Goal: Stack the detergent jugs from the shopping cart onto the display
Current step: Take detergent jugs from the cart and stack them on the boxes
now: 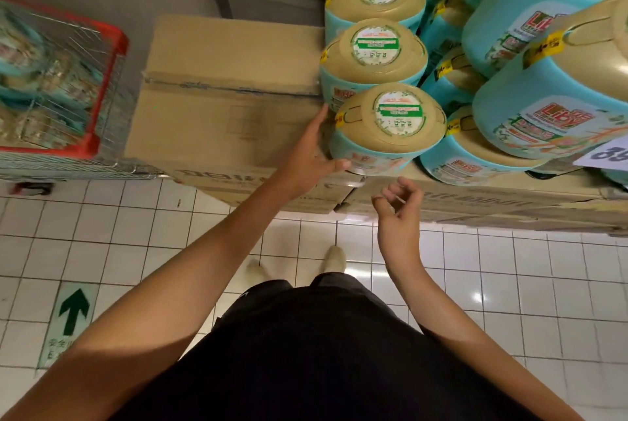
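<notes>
On display (221,121), L grip (314,149) flat against front jug (390,128); R grip (399,203) slack, empty.

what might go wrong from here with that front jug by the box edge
1. The front jug stands close to the front edge of the cardboard box, with only the left hand flat against its side and the right hand off it; a hard nudge might slide it off.
2. The upper jugs to its right lie tilted; a bump might shift them.
</notes>
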`<state>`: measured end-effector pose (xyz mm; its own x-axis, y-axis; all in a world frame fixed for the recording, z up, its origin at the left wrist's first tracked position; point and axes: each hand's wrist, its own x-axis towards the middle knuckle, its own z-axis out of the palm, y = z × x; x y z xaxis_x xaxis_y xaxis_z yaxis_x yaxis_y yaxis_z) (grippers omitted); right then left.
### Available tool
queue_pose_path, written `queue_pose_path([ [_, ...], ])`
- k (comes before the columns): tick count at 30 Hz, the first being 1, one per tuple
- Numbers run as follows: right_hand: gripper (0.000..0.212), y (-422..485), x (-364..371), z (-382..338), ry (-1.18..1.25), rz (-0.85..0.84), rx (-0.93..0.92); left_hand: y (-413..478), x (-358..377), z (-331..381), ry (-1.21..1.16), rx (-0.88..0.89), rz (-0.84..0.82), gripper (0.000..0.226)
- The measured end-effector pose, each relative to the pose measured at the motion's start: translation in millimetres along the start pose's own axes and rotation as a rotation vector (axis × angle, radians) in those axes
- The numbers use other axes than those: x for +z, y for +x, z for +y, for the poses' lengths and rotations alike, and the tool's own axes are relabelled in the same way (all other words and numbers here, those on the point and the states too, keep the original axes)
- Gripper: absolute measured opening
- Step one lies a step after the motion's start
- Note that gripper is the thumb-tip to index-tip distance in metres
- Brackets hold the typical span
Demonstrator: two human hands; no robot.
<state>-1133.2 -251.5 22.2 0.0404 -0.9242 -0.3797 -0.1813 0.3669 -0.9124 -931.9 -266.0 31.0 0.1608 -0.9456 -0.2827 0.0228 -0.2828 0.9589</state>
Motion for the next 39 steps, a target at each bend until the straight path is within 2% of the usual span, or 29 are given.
queue_pose_path([
  [3, 0.034, -23, 25, 7, -0.026, 0.002, 0.079, -12, -25, -7, 0.044, -0.004, 0.036, 0.1],
  [6, 0.024, -44, 57, 6, -0.076, -0.141, 0.096, -39, -66, -19, 0.08, 0.017, 0.098, 0.075],
  [9, 0.022, -60, 98, -2, -0.102, -0.263, 0.057, -88, -121, -39, 0.076, 0.007, 0.158, 0.041],
  [13, 0.024, -75, 159, -13, -0.128, -0.364, 0.012, -159, -198, -75, -0.017, -0.082, 0.323, 0.023],
  [16, 0.02, -85, 208, -16, -0.156, -0.457, -0.01, -219, -247, -93, -0.09, -0.112, 0.459, 0.022],
  [20, 0.016, -101, 280, -15, -0.206, -0.598, -0.018, -293, -292, -116, -0.143, -0.169, 0.673, 0.04],
  [24, 0.019, -120, 355, -13, -0.288, -0.782, -0.033, -347, -320, -141, -0.219, -0.222, 0.877, 0.024],
  [26, 0.018, -129, 392, -13, -0.318, -0.879, -0.036, -368, -327, -146, -0.26, -0.233, 0.968, 0.031],
  [33, 0.019, -153, 526, -18, -0.417, -1.211, -0.035, -396, -364, -159, -0.4, -0.306, 1.225, 0.021],
  [39, 0.018, -165, 649, -36, -0.537, -1.369, -0.063, -394, -435, -156, -0.459, -0.353, 1.394, 0.02],
])
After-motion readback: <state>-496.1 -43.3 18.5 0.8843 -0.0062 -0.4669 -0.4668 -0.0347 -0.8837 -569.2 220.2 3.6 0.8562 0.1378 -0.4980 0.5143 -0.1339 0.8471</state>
